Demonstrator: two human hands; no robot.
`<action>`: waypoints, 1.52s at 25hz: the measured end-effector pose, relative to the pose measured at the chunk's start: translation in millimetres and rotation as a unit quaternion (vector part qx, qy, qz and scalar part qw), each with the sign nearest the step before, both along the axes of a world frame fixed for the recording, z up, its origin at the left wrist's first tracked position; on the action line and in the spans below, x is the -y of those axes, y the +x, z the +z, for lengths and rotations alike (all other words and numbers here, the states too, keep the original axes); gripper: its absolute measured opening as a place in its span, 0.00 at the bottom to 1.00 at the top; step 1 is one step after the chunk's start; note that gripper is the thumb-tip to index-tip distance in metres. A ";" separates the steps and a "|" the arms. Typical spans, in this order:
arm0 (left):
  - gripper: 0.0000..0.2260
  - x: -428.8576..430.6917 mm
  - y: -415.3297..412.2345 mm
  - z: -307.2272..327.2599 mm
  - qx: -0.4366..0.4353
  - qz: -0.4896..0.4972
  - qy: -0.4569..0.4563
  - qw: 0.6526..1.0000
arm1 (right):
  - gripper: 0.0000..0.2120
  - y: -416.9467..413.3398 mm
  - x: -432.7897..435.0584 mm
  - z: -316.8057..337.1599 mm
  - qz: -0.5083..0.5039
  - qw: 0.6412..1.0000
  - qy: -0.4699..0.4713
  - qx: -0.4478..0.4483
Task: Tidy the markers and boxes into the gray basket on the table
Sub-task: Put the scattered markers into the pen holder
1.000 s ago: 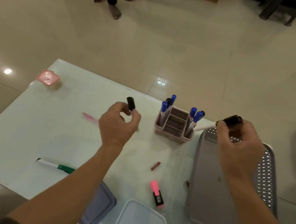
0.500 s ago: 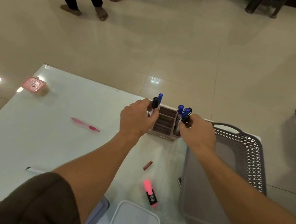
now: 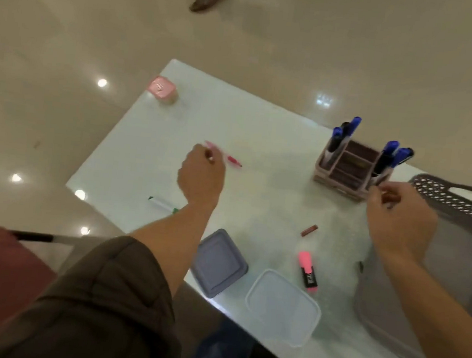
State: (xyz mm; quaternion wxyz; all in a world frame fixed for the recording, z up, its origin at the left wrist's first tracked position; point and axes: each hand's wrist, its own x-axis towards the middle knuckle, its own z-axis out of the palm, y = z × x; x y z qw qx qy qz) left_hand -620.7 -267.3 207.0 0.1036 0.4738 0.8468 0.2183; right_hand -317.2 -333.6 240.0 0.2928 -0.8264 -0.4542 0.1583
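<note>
Thin pink plastic pen (image 3: 225, 156) is touched by the curled left hand (image 3: 201, 172), its long axis running rightward; whether it is clamped cannot be told.

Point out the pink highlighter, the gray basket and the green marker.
pink highlighter (image 3: 308, 269): head view, middle of its body.
gray basket (image 3: 454, 200): head view, perforated far rim.
green marker (image 3: 161, 202): head view, white barrel, left of the forearm.
</note>
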 end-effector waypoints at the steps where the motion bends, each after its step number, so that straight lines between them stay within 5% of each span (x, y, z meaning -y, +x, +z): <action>1: 0.16 15.5 -38.5 -6.5 -0.006 0.088 -0.058 0.994 | 0.07 -12.6 6.1 -4.6 0.038 0.999 -0.021 0.000; 3: 0.18 45.5 -98.6 -18.5 -0.001 0.188 -0.175 0.966 | 0.06 -34.9 8.9 -16.4 0.099 0.992 -0.073 -0.005; 5: 0.15 60.0 -123.6 -25.1 -0.001 0.167 -0.243 0.956 | 0.06 -50.4 1.6 -29.7 0.158 0.980 -0.118 0.013; 8: 0.11 58.5 -127.7 -33.6 -0.091 -0.061 -0.257 0.960 | 0.05 -62.0 -7.6 -44.2 0.220 0.962 -0.154 0.042; 12: 0.16 58.8 -129.0 -51.7 -0.191 -0.371 -0.287 0.862 | 0.06 -54.0 -6.2 -50.7 0.234 0.952 -0.185 0.069; 17: 0.10 46.9 -135.3 -58.5 -0.240 -0.452 -0.153 0.845 | 0.08 -31.3 -1.0 -48.0 0.214 0.955 -0.191 0.068; 21: 0.10 40.2 -125.5 -38.4 -0.176 -0.211 -0.014 0.961 | 0.07 -9.9 13.9 -34.0 0.184 0.971 -0.146 0.050; 24: 0.12 38.5 -133.7 -23.3 -0.133 -0.112 0.031 0.984 | 0.04 -3.6 29.9 -13.2 0.180 0.976 -0.121 0.026; 29: 0.16 -1.1 -63.9 -3.0 -0.036 -0.267 0.134 0.954 | 0.11 13.4 35.1 -5.5 0.129 0.976 -0.160 0.076; 33: 0.21 -27.2 39.1 32.1 0.100 -0.287 0.228 0.925 | 0.16 4.0 30.8 -19.1 0.189 0.938 -0.271 0.106; 38: 0.19 -34.7 120.0 77.4 0.154 -0.391 0.282 0.862 | 0.12 12.3 24.9 -4.3 0.093 0.985 -0.135 0.049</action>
